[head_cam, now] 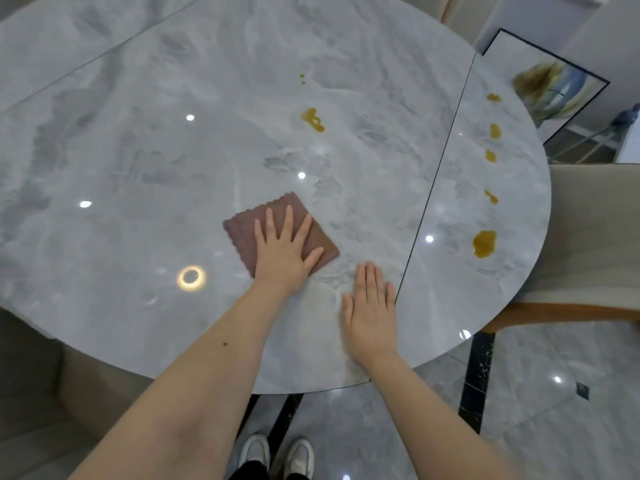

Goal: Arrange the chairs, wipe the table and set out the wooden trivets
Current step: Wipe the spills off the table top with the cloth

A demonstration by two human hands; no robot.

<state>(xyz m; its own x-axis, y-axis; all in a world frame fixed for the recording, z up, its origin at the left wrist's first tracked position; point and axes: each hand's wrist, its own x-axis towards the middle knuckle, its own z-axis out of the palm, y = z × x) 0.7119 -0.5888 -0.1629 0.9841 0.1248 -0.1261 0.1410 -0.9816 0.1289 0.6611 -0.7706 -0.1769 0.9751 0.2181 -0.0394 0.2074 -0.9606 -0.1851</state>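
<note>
Glossy stone bench, matt cloth

The round grey marble-look bench (173,150) gleams smooth; under the left hand (282,252) lies a brown, soft-napped, scallop-edged wiping cloth (242,226), matt.

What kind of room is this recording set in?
Probably a home dining area: a round marble-look table with spills, an upholstered chair pulled up to it, and a framed picture leaning by the wall.
</note>
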